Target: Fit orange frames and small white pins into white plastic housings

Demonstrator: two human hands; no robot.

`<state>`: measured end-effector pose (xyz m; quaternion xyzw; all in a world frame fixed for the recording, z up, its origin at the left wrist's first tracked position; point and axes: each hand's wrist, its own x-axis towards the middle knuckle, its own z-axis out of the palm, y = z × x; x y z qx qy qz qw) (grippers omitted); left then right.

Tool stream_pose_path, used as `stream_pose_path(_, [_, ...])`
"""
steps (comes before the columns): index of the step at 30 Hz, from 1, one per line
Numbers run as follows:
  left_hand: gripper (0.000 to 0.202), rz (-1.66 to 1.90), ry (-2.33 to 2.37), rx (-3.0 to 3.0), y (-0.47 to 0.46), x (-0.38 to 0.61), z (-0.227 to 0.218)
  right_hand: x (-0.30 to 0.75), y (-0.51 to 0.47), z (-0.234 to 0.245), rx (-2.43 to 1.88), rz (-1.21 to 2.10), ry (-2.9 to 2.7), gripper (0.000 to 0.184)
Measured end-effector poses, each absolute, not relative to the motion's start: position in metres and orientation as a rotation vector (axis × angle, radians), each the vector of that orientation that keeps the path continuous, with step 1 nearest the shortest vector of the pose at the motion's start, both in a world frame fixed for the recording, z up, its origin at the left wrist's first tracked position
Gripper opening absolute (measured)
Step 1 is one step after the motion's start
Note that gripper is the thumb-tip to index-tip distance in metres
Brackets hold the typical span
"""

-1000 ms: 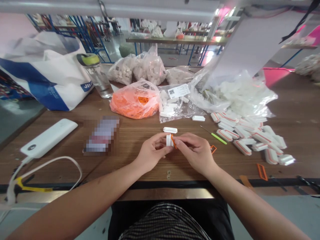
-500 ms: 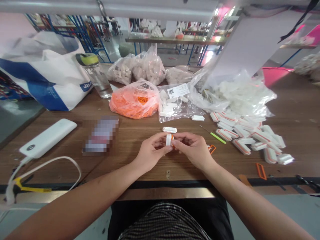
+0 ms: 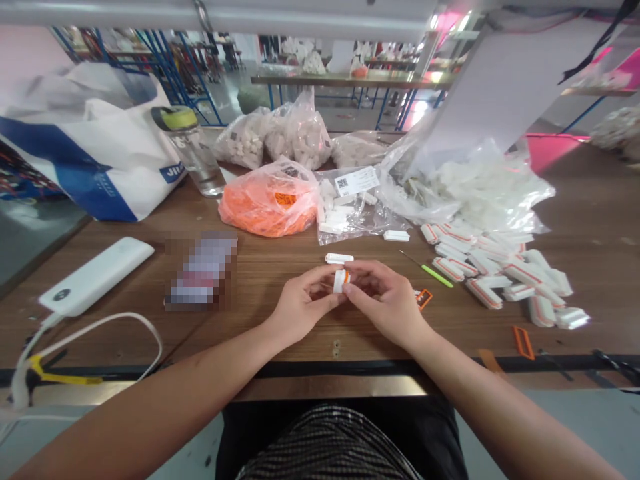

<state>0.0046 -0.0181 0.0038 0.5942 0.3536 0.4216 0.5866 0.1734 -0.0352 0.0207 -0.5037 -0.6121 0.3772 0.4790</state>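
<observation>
Between my two hands, above the middle of the table, is a small white plastic case with an orange strip (image 3: 341, 281). My left hand (image 3: 303, 303) grips its left side, fingers bent and thumb beneath. My right hand (image 3: 384, 300) pinches the right side with thumb and fingers, covering part of the orange. Just beyond the fingertips lies a white plastic piece (image 3: 339, 258). An orange frame (image 3: 424, 299) rests beside my right hand, partly hidden by it. Farther right is a thin pick with a green handle (image 3: 437, 275).
A pile of white cases with orange edges (image 3: 493, 267) spreads at right. Behind stand a bag of orange parts (image 3: 270, 207), a clear bag of white pieces (image 3: 345, 217) and a water bottle (image 3: 197, 160). At left lie a white power bank (image 3: 97, 277) and a blurred-out phone (image 3: 204, 270).
The white case has turned slightly in my fingers, and more of its orange strip shows. My right thumb and fingers have shifted a little on it.
</observation>
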Motion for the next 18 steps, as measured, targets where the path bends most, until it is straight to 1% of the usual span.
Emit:
stream_pose_path(2, [0.043,0.971,0.827,1.376,-0.0180,0.0046,0.0035,0.1740,-0.0374,0.0197,-1.220,0.804,-1.586,0.025])
stream_pose_path(4, [0.044,0.963,0.825,1.359,-0.0182,0.0053,0.0041,0.1742,-0.0386,0.0194,-1.219,0.741,-1.621,0.020])
stream_pose_path(14, [0.044,0.936,0.858,1.267,-0.0198,0.0083,0.0074,0.1716,-0.0388,0.0231,-1.240,0.782,-1.527,0.005])
stream_pose_path(18, [0.043,0.934,0.858,1.291,-0.0196,0.0073,0.0083,0.1726,-0.0401,0.0247,-1.247,0.800,-1.533,0.009])
